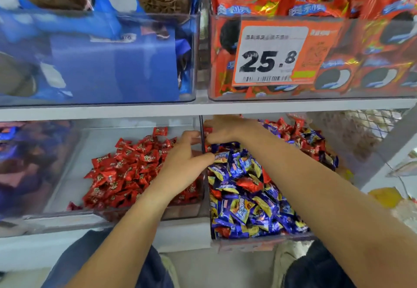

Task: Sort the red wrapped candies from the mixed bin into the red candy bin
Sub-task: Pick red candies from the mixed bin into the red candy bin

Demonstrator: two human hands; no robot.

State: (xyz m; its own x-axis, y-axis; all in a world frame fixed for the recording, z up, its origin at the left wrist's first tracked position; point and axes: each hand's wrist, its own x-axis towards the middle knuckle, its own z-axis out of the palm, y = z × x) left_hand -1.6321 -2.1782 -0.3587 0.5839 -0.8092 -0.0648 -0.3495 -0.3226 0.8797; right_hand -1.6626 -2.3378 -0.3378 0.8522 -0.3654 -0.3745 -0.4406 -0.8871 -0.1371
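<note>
Two hands meet at centre frame, above the divider between two clear bins. Left hand (pixel 184 163), fingers relaxed, overlies the red candy bin (pixel 67 168); right hand (pixel 222 129) curls over the mixed bin (pixel 259 242), grasp indeterminable.

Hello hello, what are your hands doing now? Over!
Left hand over red candy bin. Right hand deep in mixed bin, grip unclear. Red candies remain there.

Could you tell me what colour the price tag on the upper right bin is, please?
The price tag is orange with a white panel and black digits, seen in the head view.
</note>
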